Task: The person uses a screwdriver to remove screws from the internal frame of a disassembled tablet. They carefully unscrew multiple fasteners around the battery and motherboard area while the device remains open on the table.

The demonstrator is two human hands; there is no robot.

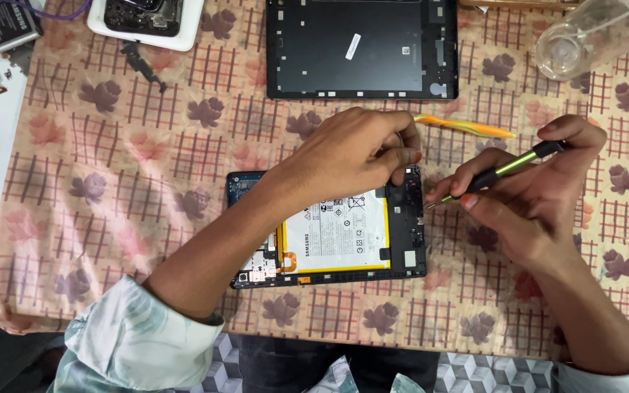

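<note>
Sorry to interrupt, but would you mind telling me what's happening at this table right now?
A person is working on an opened tablet lying on a patterned cloth, its white battery exposed. The left hand rests on the tablet's upper edge, fingers pinched there. The right hand holds a thin green and black screwdriver, its tip at the tablet's right edge. The removed back cover lies above, beside an orange pry tool.

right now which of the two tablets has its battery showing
The tablet under the left hand, with a white battery. The black one farther away shows none.
</note>
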